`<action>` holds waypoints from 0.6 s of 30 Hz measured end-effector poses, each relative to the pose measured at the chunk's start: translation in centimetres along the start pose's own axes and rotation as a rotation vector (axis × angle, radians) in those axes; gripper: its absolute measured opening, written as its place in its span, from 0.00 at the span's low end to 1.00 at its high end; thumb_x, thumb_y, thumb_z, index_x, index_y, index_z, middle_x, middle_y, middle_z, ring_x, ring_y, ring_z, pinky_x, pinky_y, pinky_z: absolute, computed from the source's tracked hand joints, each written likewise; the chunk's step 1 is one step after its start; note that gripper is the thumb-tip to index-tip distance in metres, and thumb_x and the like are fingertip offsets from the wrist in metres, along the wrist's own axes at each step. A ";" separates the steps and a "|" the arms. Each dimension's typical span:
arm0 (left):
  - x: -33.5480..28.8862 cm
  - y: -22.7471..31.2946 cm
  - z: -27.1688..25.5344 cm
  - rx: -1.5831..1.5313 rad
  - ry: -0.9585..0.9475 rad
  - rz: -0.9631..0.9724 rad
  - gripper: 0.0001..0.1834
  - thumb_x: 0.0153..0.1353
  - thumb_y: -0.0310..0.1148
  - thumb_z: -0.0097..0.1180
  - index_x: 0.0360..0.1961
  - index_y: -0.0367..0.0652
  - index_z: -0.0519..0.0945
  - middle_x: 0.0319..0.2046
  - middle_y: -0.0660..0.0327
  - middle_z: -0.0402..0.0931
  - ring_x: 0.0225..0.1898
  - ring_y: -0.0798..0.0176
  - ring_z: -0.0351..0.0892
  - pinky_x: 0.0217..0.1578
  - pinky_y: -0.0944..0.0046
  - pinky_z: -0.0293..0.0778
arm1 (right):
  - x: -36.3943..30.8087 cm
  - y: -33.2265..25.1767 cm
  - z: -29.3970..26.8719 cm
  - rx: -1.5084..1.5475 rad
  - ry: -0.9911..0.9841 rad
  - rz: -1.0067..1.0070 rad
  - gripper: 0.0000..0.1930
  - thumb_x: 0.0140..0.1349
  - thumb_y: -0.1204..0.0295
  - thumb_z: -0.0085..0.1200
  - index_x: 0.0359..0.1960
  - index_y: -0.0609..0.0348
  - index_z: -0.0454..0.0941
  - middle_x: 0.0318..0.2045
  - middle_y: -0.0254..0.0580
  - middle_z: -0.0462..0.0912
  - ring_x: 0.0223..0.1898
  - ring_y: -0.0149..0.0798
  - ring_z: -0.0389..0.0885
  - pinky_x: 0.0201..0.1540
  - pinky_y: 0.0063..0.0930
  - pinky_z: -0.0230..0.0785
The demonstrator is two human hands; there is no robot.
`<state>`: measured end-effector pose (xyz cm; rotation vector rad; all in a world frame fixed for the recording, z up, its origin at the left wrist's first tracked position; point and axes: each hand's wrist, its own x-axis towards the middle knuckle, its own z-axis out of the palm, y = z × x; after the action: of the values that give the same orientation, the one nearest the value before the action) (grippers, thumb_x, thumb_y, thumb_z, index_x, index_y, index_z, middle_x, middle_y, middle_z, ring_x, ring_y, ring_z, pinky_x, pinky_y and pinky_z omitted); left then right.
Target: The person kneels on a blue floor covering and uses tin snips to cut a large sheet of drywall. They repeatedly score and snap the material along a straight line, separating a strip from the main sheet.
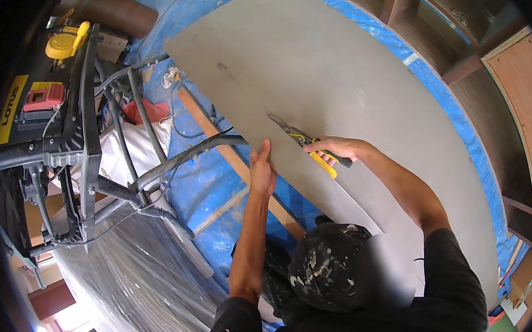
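Observation:
A large grey metal-looking sheet (365,87) lies across the work area in front of me. My right hand (335,148) is closed round a pair of snips (290,130) with yellow and black handles, which are spread apart. Their blades point up and left at the sheet. Behind the snips a straight cut line (366,213) runs through the sheet toward my body. My left hand (261,171) grips the sheet's left edge, its thumb on top and its other fingers mostly hidden.
At left stands a black-framed machine (91,146) with yellow parts and a red switch; its legs reach near the sheet. A wooden strip (212,133) lies on blue sheeting (209,181). Something wrapped in clear plastic (139,283) is lower left, and brown wooden shelving (488,110) lines the right.

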<state>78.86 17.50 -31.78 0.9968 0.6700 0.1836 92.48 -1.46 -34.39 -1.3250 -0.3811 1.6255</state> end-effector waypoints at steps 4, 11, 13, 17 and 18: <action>0.6 -0.3 -0.7 0.034 -0.038 -0.050 0.19 0.74 0.40 0.52 0.60 0.43 0.72 0.54 0.62 0.78 0.54 0.64 0.78 0.55 0.58 0.74 | 2.5 -1.1 -0.8 0.007 0.032 0.003 0.23 0.63 0.45 0.56 0.23 0.49 0.67 0.16 0.29 0.65 0.18 0.27 0.63 0.24 0.29 0.57; 2.0 0.3 -2.4 0.063 -0.054 -0.135 0.21 0.71 0.44 0.56 0.58 0.42 0.74 0.52 0.62 0.79 0.52 0.61 0.79 0.54 0.60 0.74 | 3.6 -0.4 -0.4 -0.037 0.065 0.003 0.11 0.55 0.64 0.57 0.30 0.55 0.70 0.25 0.34 0.70 0.25 0.32 0.68 0.26 0.31 0.60; 3.2 1.1 -2.7 -0.005 -0.030 -0.223 0.24 0.70 0.46 0.59 0.58 0.41 0.74 0.53 0.60 0.79 0.53 0.59 0.79 0.54 0.59 0.74 | 3.7 -0.2 0.2 -0.060 0.082 -0.014 0.10 0.54 0.65 0.55 0.30 0.55 0.69 0.24 0.34 0.70 0.25 0.32 0.68 0.26 0.32 0.60; 6.9 1.5 -2.5 -0.107 0.118 -0.186 0.28 0.67 0.46 0.62 0.59 0.37 0.73 0.53 0.57 0.78 0.54 0.58 0.78 0.55 0.54 0.75 | 3.5 -0.5 1.2 -0.010 0.111 0.006 0.10 0.53 0.67 0.56 0.31 0.55 0.68 0.25 0.33 0.69 0.24 0.30 0.66 0.27 0.29 0.61; 7.3 0.8 -2.3 -0.027 0.215 -0.142 0.29 0.67 0.46 0.62 0.59 0.37 0.73 0.54 0.57 0.78 0.54 0.57 0.78 0.56 0.54 0.74 | 3.2 -0.5 1.3 0.011 0.127 0.015 0.10 0.53 0.68 0.56 0.33 0.56 0.68 0.25 0.33 0.69 0.24 0.30 0.65 0.27 0.27 0.62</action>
<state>83.38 22.77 -35.18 0.9074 0.9289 0.1762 91.74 1.83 -35.40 -1.4172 -0.2854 1.5449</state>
